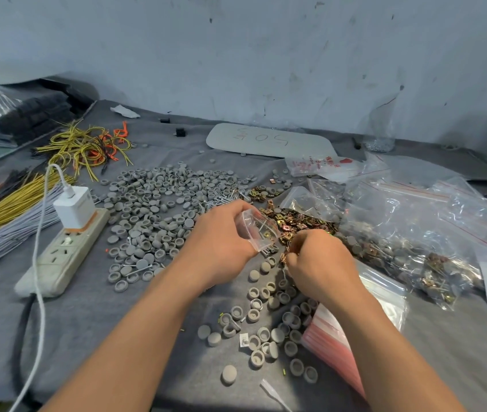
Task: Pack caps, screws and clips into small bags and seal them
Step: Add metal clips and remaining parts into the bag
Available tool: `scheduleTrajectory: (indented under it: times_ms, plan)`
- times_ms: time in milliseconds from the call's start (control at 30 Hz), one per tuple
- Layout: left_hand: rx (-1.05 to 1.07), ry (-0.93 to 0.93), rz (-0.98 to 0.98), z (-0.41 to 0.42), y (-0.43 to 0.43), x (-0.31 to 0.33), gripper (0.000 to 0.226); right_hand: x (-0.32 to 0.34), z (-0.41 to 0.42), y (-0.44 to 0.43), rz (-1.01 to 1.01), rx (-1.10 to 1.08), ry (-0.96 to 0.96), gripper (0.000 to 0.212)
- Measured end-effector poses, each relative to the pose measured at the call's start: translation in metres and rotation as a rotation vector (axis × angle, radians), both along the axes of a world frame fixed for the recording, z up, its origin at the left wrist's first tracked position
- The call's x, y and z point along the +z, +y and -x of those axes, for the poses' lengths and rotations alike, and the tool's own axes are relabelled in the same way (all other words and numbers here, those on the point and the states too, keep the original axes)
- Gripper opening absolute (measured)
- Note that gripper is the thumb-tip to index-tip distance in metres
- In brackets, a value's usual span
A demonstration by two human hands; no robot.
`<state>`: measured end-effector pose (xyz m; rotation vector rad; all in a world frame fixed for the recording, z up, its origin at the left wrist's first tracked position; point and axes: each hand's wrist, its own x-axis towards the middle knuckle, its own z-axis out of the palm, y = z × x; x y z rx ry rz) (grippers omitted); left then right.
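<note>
Head view: left hand [221, 242] grips a small clear bag [256, 226], mouth turned toward the right hand; a gold clip and a screw show inside. Right hand [321, 258] has its fingers curled down, pinching clips [304, 221] at the near edge of the pile, just beside the bag. Grey caps [153, 203] are spread across the cloth [87, 316], screws [221, 200] lie between caps and clips. Filled bags [399, 248] are heaped on the right. Power strip [63, 254] sits on the left.
</note>
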<state>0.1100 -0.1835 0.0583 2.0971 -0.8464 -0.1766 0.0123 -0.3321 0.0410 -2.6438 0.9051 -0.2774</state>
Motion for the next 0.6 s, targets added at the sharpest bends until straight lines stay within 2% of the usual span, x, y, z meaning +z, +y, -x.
scheduleTrajectory:
  times_ms: [133, 233, 300, 467, 533, 600]
  plan:
    - [0.005, -0.014, 0.000, -0.001, -0.002, -0.002, 0.035, 0.009, 0.008, 0.003, -0.578, -0.025, -0.467, 0.017]
    - [0.016, -0.030, -0.016, 0.000, -0.003, -0.004, 0.035, 0.017, 0.012, 0.001, -0.867, -0.055, -0.529, 0.020]
    - [0.013, -0.025, -0.017, 0.000, -0.003, -0.005, 0.034, 0.018, 0.013, -0.001, -0.861, -0.086, -0.486, 0.024]
    - [0.014, -0.044, -0.006, 0.000, -0.003, -0.005, 0.033, 0.015, 0.014, -0.003, -0.583, -0.141, -0.374, 0.026]
    - [0.014, -0.047, -0.014, 0.001, -0.003, -0.004, 0.032, 0.015, 0.014, -0.004, -0.597, -0.144, -0.401, 0.026]
    - [0.014, -0.052, -0.026, 0.001, -0.003, -0.004, 0.032, 0.015, 0.014, -0.006, -0.701, -0.131, -0.459, 0.024]
